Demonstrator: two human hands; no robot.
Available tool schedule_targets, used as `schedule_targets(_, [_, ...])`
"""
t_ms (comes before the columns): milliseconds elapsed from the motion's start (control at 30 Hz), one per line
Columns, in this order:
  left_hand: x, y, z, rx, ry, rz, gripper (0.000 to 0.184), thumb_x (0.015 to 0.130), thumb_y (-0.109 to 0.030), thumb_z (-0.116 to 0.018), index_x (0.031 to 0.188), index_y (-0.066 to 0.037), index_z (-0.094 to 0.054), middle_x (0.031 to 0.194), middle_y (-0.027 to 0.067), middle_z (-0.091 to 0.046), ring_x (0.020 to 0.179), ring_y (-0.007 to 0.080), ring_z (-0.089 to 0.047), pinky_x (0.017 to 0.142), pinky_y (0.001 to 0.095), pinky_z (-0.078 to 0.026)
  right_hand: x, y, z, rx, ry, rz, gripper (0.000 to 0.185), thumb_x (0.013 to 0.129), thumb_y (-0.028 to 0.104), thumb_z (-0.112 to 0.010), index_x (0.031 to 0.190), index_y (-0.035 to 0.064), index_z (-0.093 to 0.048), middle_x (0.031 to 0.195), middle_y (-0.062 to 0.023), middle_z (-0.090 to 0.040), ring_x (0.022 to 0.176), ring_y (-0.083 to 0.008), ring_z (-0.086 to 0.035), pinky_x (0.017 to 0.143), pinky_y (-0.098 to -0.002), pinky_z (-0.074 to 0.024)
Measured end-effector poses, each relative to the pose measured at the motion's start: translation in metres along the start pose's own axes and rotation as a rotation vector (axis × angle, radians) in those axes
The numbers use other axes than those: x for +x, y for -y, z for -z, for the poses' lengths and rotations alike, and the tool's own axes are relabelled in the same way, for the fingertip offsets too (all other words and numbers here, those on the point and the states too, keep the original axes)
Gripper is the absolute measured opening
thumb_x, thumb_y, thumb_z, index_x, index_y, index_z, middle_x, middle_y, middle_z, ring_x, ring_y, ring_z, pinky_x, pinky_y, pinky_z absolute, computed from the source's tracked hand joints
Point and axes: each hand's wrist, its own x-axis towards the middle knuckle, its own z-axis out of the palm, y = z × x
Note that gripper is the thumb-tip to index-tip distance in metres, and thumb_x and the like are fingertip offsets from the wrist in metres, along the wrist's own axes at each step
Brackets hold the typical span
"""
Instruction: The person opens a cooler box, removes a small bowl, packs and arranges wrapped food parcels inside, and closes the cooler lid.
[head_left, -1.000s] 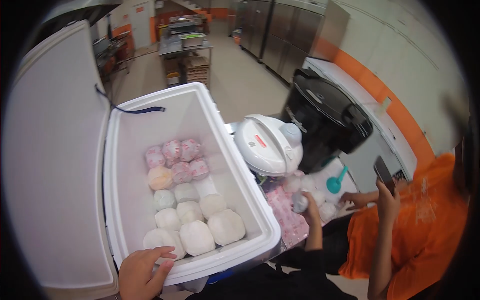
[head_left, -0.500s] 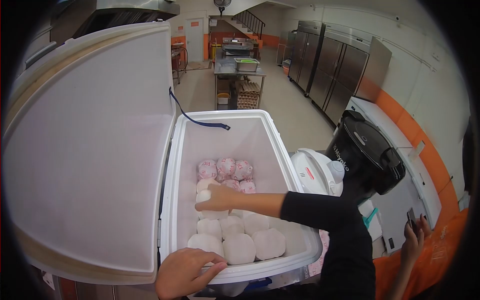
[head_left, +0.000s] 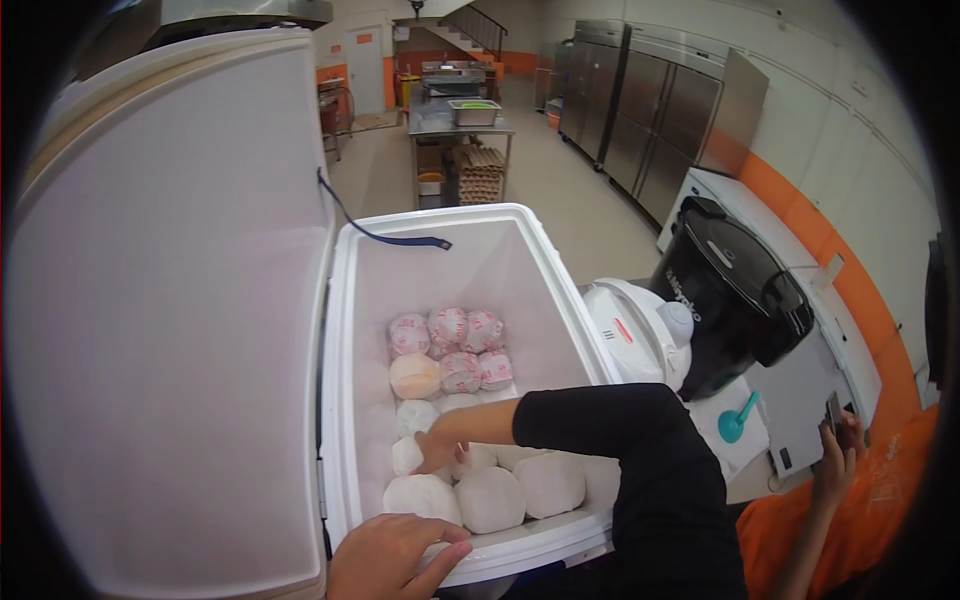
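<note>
A white cooler box point(head_left: 585, 330) stands before me with round paper-wrapped bundles in it. My left hand point(head_left: 400, 558) lies over its near rim, fingers loosely stretched out and holding nothing. Inside the box, my right hand point(head_left: 440, 447) reaches down among the plain white bundles, its curled fingers against a small white bundle point(head_left: 406, 456) by the left wall; my hand partly hides the grip. Larger white bundles point(head_left: 490, 498) line the near end. Behind are a yellowish bundle point(head_left: 415, 377) and several bundles in red-printed paper point(head_left: 461, 371).
The cooler's lid point(head_left: 180, 300) stands open on the left, with a blue strap point(head_left: 400, 240). At right are a white appliance point(head_left: 625, 335), a black Miyako container point(head_left: 735, 290) and a teal scoop-like tool point(head_left: 733, 425). A person in orange point(head_left: 860, 520) holds a phone point(head_left: 834, 410).
My right hand has moved down and toward me, from beside the yellowish bundle to the small white bundle. My left hand stays at the near rim. The view has shifted slightly.
</note>
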Motion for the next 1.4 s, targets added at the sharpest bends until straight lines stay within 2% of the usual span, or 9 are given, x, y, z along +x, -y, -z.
schedule_targets(100, [-0.006, -0.006, 0.005, -0.058, -0.053, 0.044, 0.028, 0.089, -0.024, -0.050, 0.096, -0.001, -0.063, 0.089, 0.0174, -0.064, 0.084, 0.0328, -0.060, 0.076, 0.0369, -0.044, -0.038, 0.014, 0.027, -0.243, -0.039, -0.012, 0.074, 0.086, 0.054, -0.045, 0.125, -0.0084, -0.038, 0.113, -0.0191, -0.057, 0.084, -0.0312, -0.064, 0.072, -0.0420, -0.0506])
schedule_targets(233, [-0.004, -0.011, 0.004, -0.052, -0.114, 0.052, 0.028, 0.088, -0.025, -0.051, 0.091, -0.001, -0.064, 0.086, 0.0181, -0.064, 0.082, 0.0332, -0.060, 0.074, 0.0370, -0.044, -0.207, 0.002, 0.016, -0.078, -0.872, 0.317, 0.039, 0.088, 0.039, -0.050, 0.099, 0.0021, -0.057, 0.087, -0.0181, -0.064, 0.080, -0.0376, -0.060, 0.072, -0.0449, -0.0462])
schedule_targets(433, [-0.001, -0.018, 0.010, -0.060, -0.014, 0.081, 0.028, 0.089, -0.026, -0.050, 0.095, -0.002, -0.064, 0.091, 0.0160, -0.064, 0.087, 0.0322, -0.060, 0.078, 0.0365, -0.044, -0.317, -0.147, -0.119, 0.724, -0.944, 0.248, 0.030, 0.092, 0.030, -0.050, 0.082, 0.0044, -0.063, 0.060, -0.0020, -0.054, 0.054, -0.0076, -0.051, 0.052, -0.0251, -0.0420])
schedule_targets(600, [0.001, -0.019, 0.007, -0.047, 0.016, 0.055, 0.028, 0.090, -0.025, -0.049, 0.100, -0.003, -0.063, 0.094, 0.0141, -0.065, 0.091, 0.0310, -0.059, 0.081, 0.0363, -0.044, -0.162, -0.348, -0.233, 0.744, -1.201, -0.442, 0.058, 0.059, 0.037, -0.080, 0.101, 0.0010, -0.061, 0.096, -0.0147, -0.062, 0.092, -0.0223, -0.059, 0.080, -0.0330, -0.0482])
schedule_targets(667, [0.003, -0.022, 0.007, -0.056, 0.015, 0.077, 0.028, 0.090, -0.024, -0.049, 0.102, -0.003, -0.062, 0.094, 0.0132, -0.065, 0.091, 0.0303, -0.059, 0.082, 0.0361, -0.043, -0.122, -0.358, -0.236, 0.566, -0.550, -0.680, 0.092, 0.049, 0.042, -0.082, 0.123, 0.0001, -0.047, 0.123, -0.0231, -0.047, 0.121, -0.0323, -0.043, 0.101, -0.0392, -0.0354])
schedule_targets(767, [0.006, -0.026, 0.006, -0.073, 0.024, 0.114, 0.028, 0.090, -0.023, -0.049, 0.105, -0.003, -0.061, 0.095, 0.0121, -0.065, 0.092, 0.0295, -0.059, 0.083, 0.0359, -0.043, -0.067, -0.369, -0.262, 0.423, -0.828, -1.004, 0.103, 0.045, 0.031, -0.084, 0.131, 0.0035, -0.034, 0.139, -0.0162, -0.033, 0.126, -0.0330, -0.036, 0.103, -0.0398, -0.0330])
schedule_targets(1133, [0.013, -0.027, -0.008, -0.053, -0.081, 0.134, 0.025, 0.082, -0.023, -0.055, 0.097, -0.006, -0.065, 0.084, 0.0078, -0.068, 0.077, 0.0264, -0.063, 0.072, 0.0344, -0.046, -0.073, -0.379, -0.289, 0.512, -1.316, -0.602, 0.091, 0.044, 0.029, -0.082, 0.123, 0.0032, -0.044, 0.117, -0.0191, -0.048, 0.108, -0.0367, -0.048, 0.092, -0.0445, -0.0422])
schedule_targets(1300, [0.009, -0.018, -0.007, -0.039, -0.080, 0.101, 0.026, 0.079, -0.018, -0.057, 0.100, -0.006, -0.064, 0.086, 0.0060, -0.068, 0.079, 0.0264, -0.063, 0.074, 0.0343, -0.046, -0.126, -0.311, -0.322, 1.925, -1.561, 0.531, 0.084, 0.058, 0.029, -0.075, 0.125, -0.0047, -0.038, 0.112, -0.0174, -0.052, 0.103, -0.0272, -0.054, 0.084, -0.0354, -0.0489])
schedule_targets(1400, [0.007, -0.017, -0.006, -0.032, -0.092, 0.113, 0.025, 0.080, -0.019, -0.057, 0.101, -0.006, -0.063, 0.086, 0.0058, -0.068, 0.081, 0.0260, -0.063, 0.076, 0.0344, -0.046, -0.197, -0.235, -0.276, 1.855, -1.569, 1.227, 0.095, 0.055, 0.033, -0.075, 0.127, -0.0105, -0.030, 0.108, -0.0257, -0.050, 0.099, -0.0320, -0.055, 0.082, -0.0359, -0.0500])
